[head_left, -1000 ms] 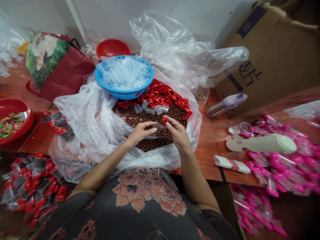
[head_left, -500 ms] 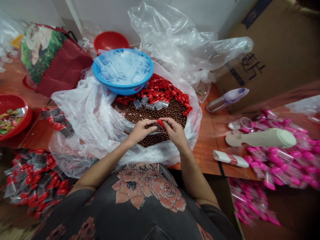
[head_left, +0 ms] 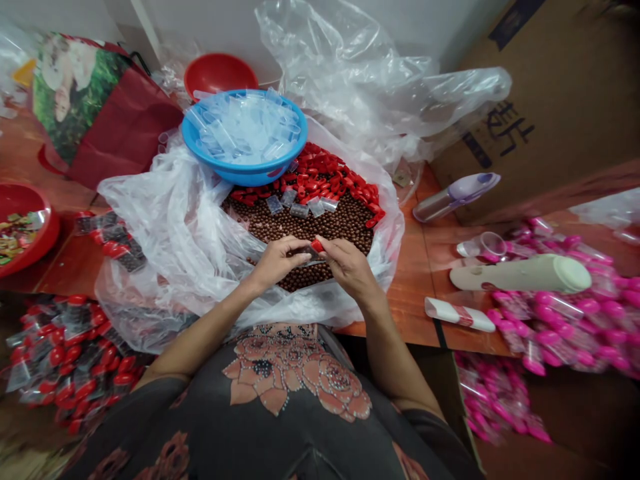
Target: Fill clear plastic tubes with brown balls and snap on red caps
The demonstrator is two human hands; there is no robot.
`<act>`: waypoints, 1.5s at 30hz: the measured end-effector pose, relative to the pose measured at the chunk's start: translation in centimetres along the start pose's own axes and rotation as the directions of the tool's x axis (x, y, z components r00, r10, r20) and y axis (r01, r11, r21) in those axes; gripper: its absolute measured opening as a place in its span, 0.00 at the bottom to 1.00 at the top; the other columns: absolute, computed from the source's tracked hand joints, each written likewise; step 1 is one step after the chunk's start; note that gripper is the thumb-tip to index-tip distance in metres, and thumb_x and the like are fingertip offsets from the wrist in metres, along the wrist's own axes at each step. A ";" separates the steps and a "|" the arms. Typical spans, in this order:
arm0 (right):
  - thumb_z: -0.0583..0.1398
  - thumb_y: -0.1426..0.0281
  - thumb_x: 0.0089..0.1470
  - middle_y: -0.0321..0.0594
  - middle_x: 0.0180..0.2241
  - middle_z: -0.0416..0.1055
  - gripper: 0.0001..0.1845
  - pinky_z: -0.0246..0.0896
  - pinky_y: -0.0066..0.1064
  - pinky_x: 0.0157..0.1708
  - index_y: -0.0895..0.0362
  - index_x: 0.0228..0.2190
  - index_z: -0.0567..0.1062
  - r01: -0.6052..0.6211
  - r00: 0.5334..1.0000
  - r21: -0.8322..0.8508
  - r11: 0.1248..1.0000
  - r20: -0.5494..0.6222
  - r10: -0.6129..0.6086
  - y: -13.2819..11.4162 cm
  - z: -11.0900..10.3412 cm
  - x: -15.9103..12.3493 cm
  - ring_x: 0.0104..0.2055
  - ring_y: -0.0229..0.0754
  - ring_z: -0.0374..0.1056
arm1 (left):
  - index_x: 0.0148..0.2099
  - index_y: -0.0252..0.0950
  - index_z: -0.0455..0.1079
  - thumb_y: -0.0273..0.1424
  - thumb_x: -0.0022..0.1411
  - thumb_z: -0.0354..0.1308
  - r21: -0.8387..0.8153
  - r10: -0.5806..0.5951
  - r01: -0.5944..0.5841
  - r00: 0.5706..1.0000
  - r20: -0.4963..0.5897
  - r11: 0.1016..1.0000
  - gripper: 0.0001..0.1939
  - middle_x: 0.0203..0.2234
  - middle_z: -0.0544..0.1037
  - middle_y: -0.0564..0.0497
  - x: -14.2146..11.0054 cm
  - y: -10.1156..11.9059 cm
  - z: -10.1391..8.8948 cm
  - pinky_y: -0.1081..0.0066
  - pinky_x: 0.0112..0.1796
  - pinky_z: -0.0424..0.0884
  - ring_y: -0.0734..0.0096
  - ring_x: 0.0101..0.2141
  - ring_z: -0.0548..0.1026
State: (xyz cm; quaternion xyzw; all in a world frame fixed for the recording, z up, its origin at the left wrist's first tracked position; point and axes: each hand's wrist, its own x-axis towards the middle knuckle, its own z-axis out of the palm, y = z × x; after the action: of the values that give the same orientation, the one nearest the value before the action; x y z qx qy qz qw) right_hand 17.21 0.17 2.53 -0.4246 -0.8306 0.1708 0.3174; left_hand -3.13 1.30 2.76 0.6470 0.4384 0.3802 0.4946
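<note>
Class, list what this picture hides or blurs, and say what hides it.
Head view:
Clear container: mostly hidden by left hand.
Left red bowl: cut by left edge.
Far red bowl: near side behind blue bowl.
Brown balls: too small to count.
Carton: top cut off by top edge.

Small red cap (head_left: 317, 246) meets an apparently clear container (head_left: 311, 251), above brown balls (head_left: 304, 277).

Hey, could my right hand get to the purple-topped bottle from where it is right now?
Probably yes, though your right hand would have to leave the red cap first. Only the plastic bag's edge and bare table seem to lie between it and the bottle.
</note>
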 end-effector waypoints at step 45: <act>0.62 0.54 0.50 0.53 0.48 0.69 0.37 0.60 0.47 0.45 0.58 0.55 0.61 0.003 0.999 -0.214 0.977 -0.049 -0.014 -2.5 5.6 -0.2 0.48 0.57 0.65 | 0.57 0.36 0.66 0.55 0.63 0.47 -0.583 -0.472 0.378 0.882 -0.011 0.720 0.32 0.20 0.71 0.53 -1.0 -2.1 2.6 0.71 0.24 0.65 0.72 0.20 0.68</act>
State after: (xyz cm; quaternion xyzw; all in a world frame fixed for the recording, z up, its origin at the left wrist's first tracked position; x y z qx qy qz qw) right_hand 12.04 -1.49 -0.26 -0.4568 -0.8377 0.0683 0.2914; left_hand -1.42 -0.20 0.03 0.3205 0.4806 0.4186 0.7008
